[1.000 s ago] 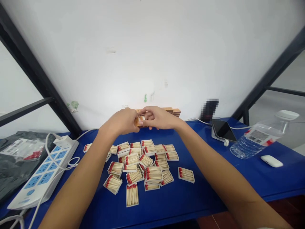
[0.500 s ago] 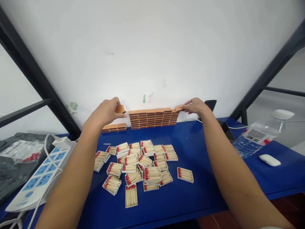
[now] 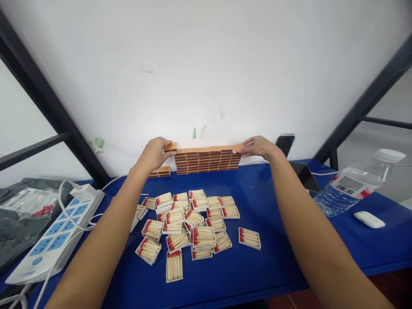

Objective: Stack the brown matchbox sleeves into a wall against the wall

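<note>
Against the wall stands a stack of orange-brown matchbox sleeves (image 3: 207,161), laid flat in several layers. My left hand (image 3: 157,150) pinches a matchbox sleeve (image 3: 171,146) just above the stack's left top corner. At the right end, the fingers of my right hand (image 3: 257,146) are closed on another sleeve (image 3: 238,148), tilted at the stack's top edge. A low row of sleeves (image 3: 163,171) lies left of the stack, partly hidden by my left arm. In front are spread several white trays full of red-tipped matches (image 3: 203,236); one tray (image 3: 249,238) lies apart on the right.
On the left are a white power strip (image 3: 53,238) with cables and a dark plastic bag (image 3: 19,219). A water bottle (image 3: 350,184), a white earbud case (image 3: 369,219) and a dark device (image 3: 304,176) sit on the right of the blue table (image 3: 225,279).
My left hand has moved right with its sleeve, from beside the stack to its top left corner. My right hand has shifted slightly left, and its sleeve has tipped.
</note>
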The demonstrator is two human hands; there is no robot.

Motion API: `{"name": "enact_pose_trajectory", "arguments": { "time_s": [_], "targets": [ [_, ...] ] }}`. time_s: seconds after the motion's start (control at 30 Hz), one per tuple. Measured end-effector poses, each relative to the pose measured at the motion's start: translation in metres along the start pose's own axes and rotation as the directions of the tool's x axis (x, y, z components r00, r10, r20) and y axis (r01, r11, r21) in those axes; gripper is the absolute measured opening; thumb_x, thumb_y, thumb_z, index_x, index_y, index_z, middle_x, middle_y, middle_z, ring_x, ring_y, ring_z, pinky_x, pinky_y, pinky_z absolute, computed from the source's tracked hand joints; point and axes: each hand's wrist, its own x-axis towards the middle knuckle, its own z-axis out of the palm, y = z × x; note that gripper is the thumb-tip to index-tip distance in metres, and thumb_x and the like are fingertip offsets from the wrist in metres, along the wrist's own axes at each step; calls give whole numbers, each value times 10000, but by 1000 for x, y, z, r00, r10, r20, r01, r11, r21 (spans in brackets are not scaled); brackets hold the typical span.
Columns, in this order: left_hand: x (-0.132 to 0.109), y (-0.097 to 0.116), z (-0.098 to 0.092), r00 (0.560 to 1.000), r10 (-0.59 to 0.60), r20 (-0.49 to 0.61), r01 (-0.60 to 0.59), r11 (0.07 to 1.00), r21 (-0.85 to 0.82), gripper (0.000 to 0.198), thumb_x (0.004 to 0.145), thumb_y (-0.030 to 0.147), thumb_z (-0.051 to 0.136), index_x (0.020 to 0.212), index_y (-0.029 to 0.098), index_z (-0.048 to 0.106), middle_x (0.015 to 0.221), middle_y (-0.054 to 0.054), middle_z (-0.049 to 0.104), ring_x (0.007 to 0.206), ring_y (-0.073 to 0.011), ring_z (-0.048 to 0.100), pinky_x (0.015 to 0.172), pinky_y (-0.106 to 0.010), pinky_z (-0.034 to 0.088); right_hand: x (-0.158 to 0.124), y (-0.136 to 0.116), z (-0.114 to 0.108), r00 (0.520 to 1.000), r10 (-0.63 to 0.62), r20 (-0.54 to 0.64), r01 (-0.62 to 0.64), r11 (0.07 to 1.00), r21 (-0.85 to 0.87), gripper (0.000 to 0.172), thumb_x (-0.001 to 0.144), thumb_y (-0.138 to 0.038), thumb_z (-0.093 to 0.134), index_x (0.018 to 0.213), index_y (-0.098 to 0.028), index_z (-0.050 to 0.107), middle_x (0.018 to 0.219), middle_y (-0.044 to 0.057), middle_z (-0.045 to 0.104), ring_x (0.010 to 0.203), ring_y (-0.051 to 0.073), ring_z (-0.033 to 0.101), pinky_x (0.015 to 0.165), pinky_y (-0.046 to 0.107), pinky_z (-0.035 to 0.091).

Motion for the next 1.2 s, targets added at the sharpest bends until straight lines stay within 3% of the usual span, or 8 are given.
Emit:
{"name": "enact_pose_trajectory", "arguments": {
  "time_s": [0.13,0.3,0.5,0.57,0.63,0.73,1.0,1.2],
  "targets": [
    [0,-2,7,994,28,-107,-24,999,38,454,861,391,748,1258,177,693,1194,-129,725,1007,-249,653,904,-359,479,4,1,4,1000,3,-3,-4,998,-60,467,633,-227,985,925,-149,629,772,107,767,752,239,772,695,308,667],
    [0,-5,9,997,4,-77,-3,1000,12,395,836,483,775,1077,172,739,1057,-105,768,913,-235,674,836,-348,492,10,4,8,996,-76,-43,65,974,-219,466,675,-392,962,896,-125,651,761,135,758,715,228,747,547,280,612],
    [1,-3,12,995,-10,-96,6,999,-36,491,811,524,792,1141,163,756,1074,-127,767,891,-237,679,843,-367,504,11,3,7,991,-133,-30,116,941,-317,484,688,-494,933,885,-128,684,862,171,785,719,217,740,468,231,528],
    [0,1,9,1000,-7,-29,4,996,-90,489,788,530,802,1121,173,771,1063,-119,771,880,-235,683,820,-360,513,12,2,5,988,-145,-43,121,928,-354,470,710,-511,914,881,-134,693,853,163,788,709,218,740,489,244,534],
    [-2,5,6,989,-2,147,18,994,-107,479,727,521,839,1062,182,788,1003,-103,776,855,-237,687,773,-352,517,13,0,2,984,-161,-75,120,913,-390,452,736,-518,893,888,-138,701,825,151,786,695,218,736,527,266,550],
    [-3,7,10,926,-30,376,49,998,-41,457,630,461,888,986,192,792,919,-83,774,828,-250,693,719,-345,509,10,-5,1,981,-170,-96,116,902,-416,409,778,-500,866,908,-144,713,818,140,784,705,218,737,588,292,573],
    [3,-13,59,901,-2,435,-6,1000,18,382,618,273,844,981,179,772,1024,-116,785,881,-262,710,754,-338,502,-3,-19,6,986,-162,-40,128,888,-442,291,836,-409,830,891,-144,723,809,138,779,741,227,734,543,280,527],
    [0,-11,57,915,6,404,-28,998,48,169,640,313,802,752,205,735,838,-76,773,758,-233,685,676,-321,457,-3,-20,4,989,-147,-13,126,891,-436,304,821,-407,836,902,-138,720,807,143,775,711,218,720,544,288,527]
  ]
}}
